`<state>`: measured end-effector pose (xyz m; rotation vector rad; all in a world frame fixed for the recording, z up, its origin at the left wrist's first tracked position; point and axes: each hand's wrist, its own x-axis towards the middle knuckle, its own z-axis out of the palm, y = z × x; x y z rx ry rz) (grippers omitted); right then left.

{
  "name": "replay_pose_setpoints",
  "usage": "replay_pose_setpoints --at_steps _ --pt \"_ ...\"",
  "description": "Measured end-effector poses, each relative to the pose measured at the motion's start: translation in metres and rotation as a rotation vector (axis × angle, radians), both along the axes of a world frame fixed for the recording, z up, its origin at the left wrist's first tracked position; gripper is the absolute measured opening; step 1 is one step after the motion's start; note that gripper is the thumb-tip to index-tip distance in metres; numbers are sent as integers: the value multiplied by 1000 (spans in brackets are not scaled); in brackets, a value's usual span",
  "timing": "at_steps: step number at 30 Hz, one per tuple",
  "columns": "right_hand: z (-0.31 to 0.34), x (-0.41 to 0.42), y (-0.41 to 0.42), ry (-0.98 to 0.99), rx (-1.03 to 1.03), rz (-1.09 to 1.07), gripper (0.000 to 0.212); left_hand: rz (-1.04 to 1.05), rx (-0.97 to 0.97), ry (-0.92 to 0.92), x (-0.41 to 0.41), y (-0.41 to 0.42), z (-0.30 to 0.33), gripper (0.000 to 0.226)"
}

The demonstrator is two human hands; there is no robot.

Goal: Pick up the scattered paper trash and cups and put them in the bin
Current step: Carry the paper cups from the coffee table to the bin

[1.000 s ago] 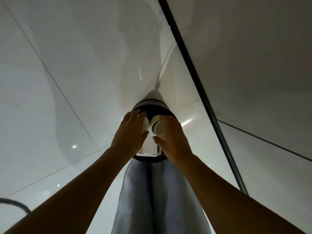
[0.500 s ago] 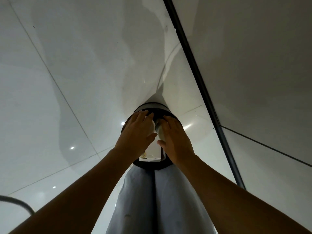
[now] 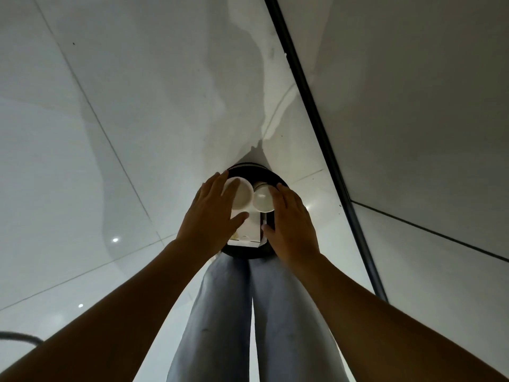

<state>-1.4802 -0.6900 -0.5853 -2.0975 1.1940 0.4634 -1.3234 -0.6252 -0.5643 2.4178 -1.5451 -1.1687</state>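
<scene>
Head view: we see two cups (image 3: 249, 197) and white paper (image 3: 248, 230) already in the bin (image 3: 271, 176). Our left hand (image 3: 213, 216) and right hand (image 3: 292, 224) hover above, fingers straight, holding nothing. No other trash shows.

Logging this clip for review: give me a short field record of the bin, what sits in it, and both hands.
bin: black round bin on pale tiled floor, just ahead of the person's legs
contents: left cup, right cup, white paper below them, all at the bin's mouth
left hand: left hand open, fingers straight over the left cup
right hand: right hand open, beside the right cup
held: nothing
</scene>
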Motion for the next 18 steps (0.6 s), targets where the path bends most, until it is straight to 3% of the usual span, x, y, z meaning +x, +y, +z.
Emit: replay_pose_setpoints --at_steps 8,18 --pt "160 11 -10 -4 -33 59 67 85 70 -79 9 22 156 59" --pt "363 63 13 -40 -56 555 65 405 139 -197 -21 63 342 53"
